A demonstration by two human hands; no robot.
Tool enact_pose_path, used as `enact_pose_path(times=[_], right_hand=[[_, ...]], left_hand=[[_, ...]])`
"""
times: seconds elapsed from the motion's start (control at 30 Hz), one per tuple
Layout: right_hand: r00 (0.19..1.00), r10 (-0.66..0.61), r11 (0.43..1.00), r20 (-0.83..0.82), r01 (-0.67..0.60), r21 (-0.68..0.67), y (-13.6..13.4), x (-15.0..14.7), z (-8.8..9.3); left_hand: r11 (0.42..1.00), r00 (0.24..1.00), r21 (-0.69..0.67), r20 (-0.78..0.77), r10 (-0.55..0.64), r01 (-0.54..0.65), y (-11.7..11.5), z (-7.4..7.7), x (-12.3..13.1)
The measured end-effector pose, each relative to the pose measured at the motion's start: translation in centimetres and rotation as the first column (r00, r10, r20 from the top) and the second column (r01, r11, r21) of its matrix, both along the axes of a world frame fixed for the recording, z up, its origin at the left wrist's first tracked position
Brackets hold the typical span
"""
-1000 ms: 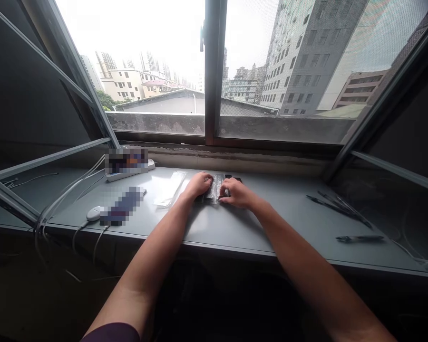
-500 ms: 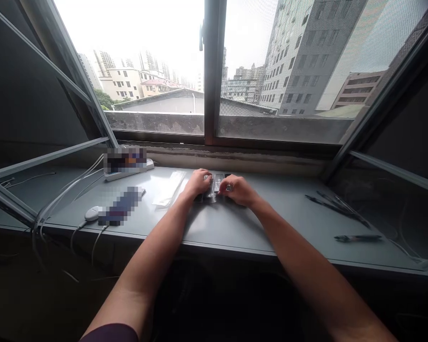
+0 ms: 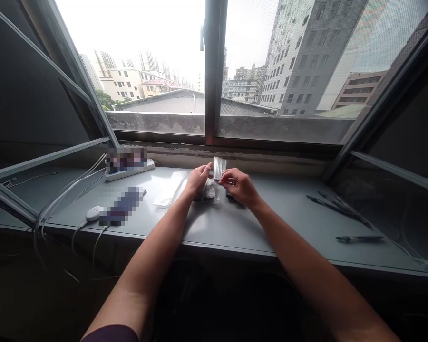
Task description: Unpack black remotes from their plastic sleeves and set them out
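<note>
Plastic packet pinched in right grip

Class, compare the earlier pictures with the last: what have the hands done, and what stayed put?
The right hand has lifted a clear plastic strip upward from the dark wrapped item; the left hand has risen beside it. The white packet and the pen on the sill stayed put.

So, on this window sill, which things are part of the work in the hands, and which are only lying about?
In the work: clear plastic bag, pinched by the right hand; left hand; dark wrapped packet; black object.

Lying about: white packet; power strip; computer mouse; pen.
</note>
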State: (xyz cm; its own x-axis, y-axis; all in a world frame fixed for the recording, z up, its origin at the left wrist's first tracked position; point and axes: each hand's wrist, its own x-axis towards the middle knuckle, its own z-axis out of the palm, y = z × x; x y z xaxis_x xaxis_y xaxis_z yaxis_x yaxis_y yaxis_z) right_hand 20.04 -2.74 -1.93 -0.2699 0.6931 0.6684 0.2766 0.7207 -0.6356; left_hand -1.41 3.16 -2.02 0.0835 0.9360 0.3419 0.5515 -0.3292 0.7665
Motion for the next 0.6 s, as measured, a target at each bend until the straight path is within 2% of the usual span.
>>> enact_pose_path(times=[0.07, 0.13, 0.23, 0.3, 0.43, 0.53, 0.6], right_hand=[[0.996, 0.005, 0.992, 0.09, -0.016, 0.125, -0.2, -0.2, 0.2], [0.992, 0.012, 0.98, 0.123, -0.036, 0.198, -0.4, -0.3, 0.3], [0.997, 0.032, 0.98, 0.068, -0.044, 0.192, -0.6, -0.5, 0.3], [1.0, 0.031, 0.993, 0.002, -0.031, 0.114, -0.7, -0.7, 0.2], [0.988, -0.002, 0.991, -0.156, -0.02, -0.135, -1.0, -1.3, 0.3], [0.958, -0.035, 0.939, -0.283, -0.065, -0.337, -0.7, -1.5, 0.3], [0.945, -0.058, 0.892, -0.322, -0.096, -0.441, -0.4, -1.3, 0.2]], left_hand=[[0.993, 0.973, -0.024, 0.208, -0.105, 0.112, 0.2, -0.1, 0.1], [0.972, 0.88, -0.032, 0.432, -0.198, 0.234, 0.4, -0.2, 0.2], [0.941, 0.732, -0.032, 0.637, -0.24, 0.337, 0.4, -0.3, 0.2], [0.94, 0.676, -0.028, 0.701, -0.225, 0.341, 0.4, -0.2, 0.1], [0.965, 0.605, -0.011, 0.781, -0.155, 0.262, 0.4, 0.0, -0.1], [0.971, 0.587, -0.006, 0.797, -0.14, 0.24, 0.3, 0.2, -0.1], [0.957, 0.599, -0.017, 0.783, -0.169, 0.291, 0.1, 0.2, 0.0]])
